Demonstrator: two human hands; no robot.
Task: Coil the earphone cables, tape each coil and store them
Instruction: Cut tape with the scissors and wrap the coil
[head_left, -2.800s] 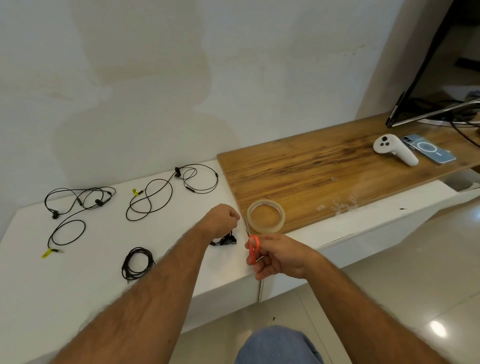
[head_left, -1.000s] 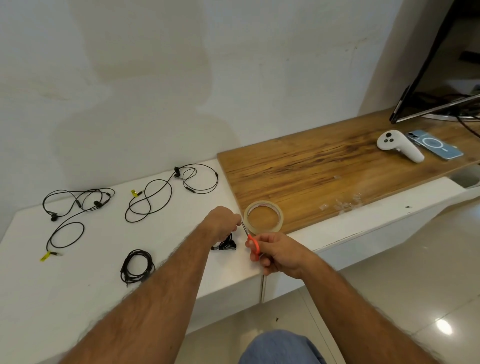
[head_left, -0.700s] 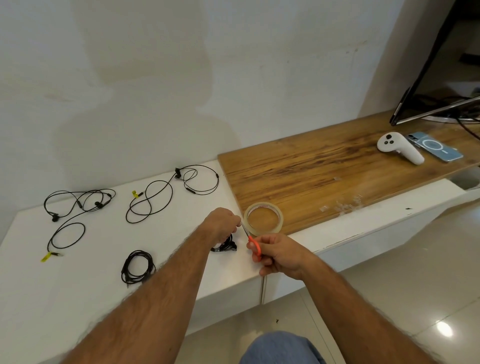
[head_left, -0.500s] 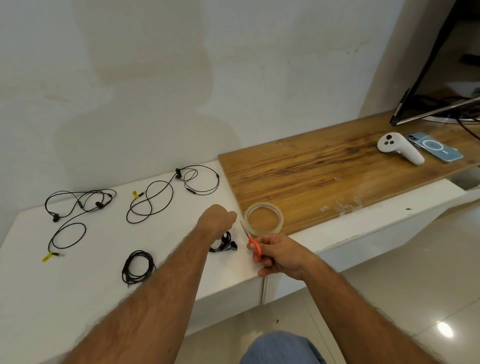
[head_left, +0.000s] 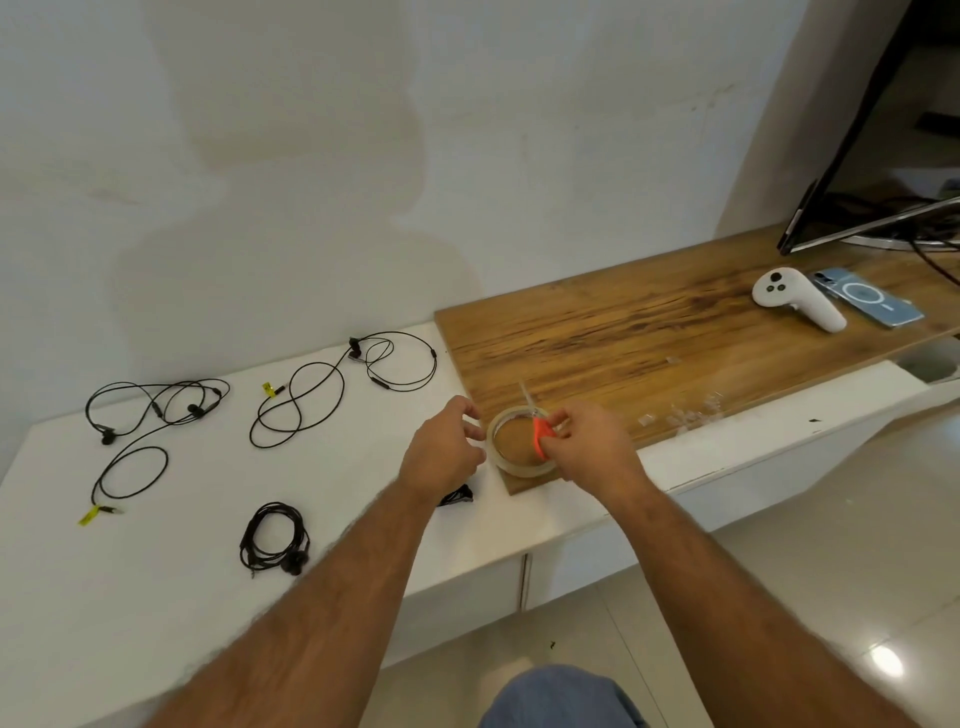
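A clear tape roll lies on the near corner of the wooden board. My right hand grips orange-handled scissors over the roll, blades pointing away. My left hand hovers just left of the roll, fingers loosely curled and holding nothing. A small coiled black earphone lies on the white counter, partly hidden under my left wrist. Another coiled earphone lies further left. Two uncoiled black earphones with yellow tags are spread near the wall.
The white counter runs along the wall, its front edge dropping to a tiled floor. On the board's far right lie a white controller and a blue phone, under a monitor. Small tape scraps sit near the board's edge.
My left hand let go of the small coiled earphone, which now lies on the counter, and moved right toward the tape roll. My right hand carried the scissors forward over the roll.
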